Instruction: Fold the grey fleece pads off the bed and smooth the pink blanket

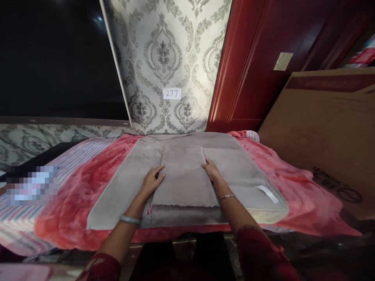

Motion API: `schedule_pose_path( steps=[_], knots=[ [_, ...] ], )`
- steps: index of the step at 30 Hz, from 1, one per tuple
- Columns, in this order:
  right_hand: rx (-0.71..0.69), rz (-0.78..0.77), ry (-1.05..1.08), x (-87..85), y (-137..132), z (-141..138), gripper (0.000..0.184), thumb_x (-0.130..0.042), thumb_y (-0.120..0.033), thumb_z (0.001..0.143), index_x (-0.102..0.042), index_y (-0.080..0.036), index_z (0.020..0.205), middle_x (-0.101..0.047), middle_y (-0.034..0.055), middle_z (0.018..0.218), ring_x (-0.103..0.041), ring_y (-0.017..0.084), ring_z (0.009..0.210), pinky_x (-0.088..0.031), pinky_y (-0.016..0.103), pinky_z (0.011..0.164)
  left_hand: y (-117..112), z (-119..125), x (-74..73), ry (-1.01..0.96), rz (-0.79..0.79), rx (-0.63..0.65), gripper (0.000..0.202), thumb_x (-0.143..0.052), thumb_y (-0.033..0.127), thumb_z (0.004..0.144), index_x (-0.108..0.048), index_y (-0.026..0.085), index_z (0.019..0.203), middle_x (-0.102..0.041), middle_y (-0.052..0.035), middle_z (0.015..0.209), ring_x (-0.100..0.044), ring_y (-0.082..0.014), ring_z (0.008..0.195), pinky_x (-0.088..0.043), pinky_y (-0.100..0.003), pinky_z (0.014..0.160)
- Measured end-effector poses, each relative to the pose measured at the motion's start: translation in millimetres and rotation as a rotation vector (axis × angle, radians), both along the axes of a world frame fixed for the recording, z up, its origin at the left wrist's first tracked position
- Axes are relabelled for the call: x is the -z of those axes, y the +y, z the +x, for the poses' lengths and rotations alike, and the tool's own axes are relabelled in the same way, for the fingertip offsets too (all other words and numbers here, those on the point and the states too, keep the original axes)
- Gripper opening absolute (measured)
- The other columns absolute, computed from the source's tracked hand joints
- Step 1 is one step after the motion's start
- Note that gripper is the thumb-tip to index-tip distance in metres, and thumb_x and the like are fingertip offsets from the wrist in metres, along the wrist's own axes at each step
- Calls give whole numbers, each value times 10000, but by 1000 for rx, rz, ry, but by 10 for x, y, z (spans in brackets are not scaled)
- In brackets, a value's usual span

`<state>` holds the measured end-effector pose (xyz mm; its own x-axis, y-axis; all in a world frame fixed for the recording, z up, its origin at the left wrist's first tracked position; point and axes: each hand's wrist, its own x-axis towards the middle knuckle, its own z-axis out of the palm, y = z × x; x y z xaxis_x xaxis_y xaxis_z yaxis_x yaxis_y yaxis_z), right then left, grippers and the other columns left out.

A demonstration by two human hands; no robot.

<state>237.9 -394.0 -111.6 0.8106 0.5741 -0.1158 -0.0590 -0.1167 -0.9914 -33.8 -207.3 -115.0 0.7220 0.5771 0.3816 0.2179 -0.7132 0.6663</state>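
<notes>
A grey plush cloth [234,164] lies spread on a red fleece blanket [73,195]. On top of it, in the middle, sits a narrower folded grey panel [184,175]. My left hand [152,180] rests flat on the panel's left edge, fingers stretched forward. On the panel's right edge my right hand [211,170] lies flat, fingers extended. Both hands press on the fabric and grip nothing. A white label [267,193] shows on the cloth's right part.
A large cardboard box [322,132] leans at the right. Behind stand a dark red door [258,58], patterned wallpaper with a "277" tag [171,93], and a dark screen [52,58] at left. A striped sheet [76,152] lies under the blanket.
</notes>
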Motion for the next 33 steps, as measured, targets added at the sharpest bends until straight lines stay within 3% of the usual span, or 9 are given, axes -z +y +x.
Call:
schedule_pose_path(
  steps=[9,18,26,30,33],
  knots=[
    [-9,6,-21,-40,7,57,614,-606,-158,737,-620,-145,1350,-761,48,915,-699,202,730,-595,342,732,-19,-10,-46,-13,-26,12,495,-617,424,882,-661,213,1327,-675,-57,966,-617,-191,868,-510,-345,829],
    [0,-28,-82,33,-30,131,557,-624,-172,777,-625,-134,1333,-747,80,1071,-696,193,872,-567,379,885,-37,41,-37,55,28,34,546,-593,415,873,-624,202,1374,-674,-76,1062,-597,-205,926,-491,-349,878],
    [-27,-108,-146,-71,-179,100,538,-643,-240,839,-593,-133,1364,-725,100,1121,-677,198,932,-546,392,921,-59,71,-60,86,50,-5,552,-607,401,860,-631,200,1373,-658,-70,1017,-585,-201,908,-479,-340,871],
    [7,-213,-347,-96,-354,-7,669,-707,-252,797,-544,-138,1435,-677,131,1232,-635,256,1099,-471,422,1042,-72,63,-66,83,43,5,561,-602,435,871,-628,195,1377,-652,-72,1017,-581,-206,912,-478,-349,880],
    [-9,-333,-575,-73,-427,-101,705,-661,-223,816,-487,-125,1492,-689,134,1172,-635,283,1087,-459,437,1034,-73,62,-55,82,41,12,592,-625,462,860,-617,194,1388,-649,-81,1059,-581,-213,934,-481,-362,895]
  ],
)
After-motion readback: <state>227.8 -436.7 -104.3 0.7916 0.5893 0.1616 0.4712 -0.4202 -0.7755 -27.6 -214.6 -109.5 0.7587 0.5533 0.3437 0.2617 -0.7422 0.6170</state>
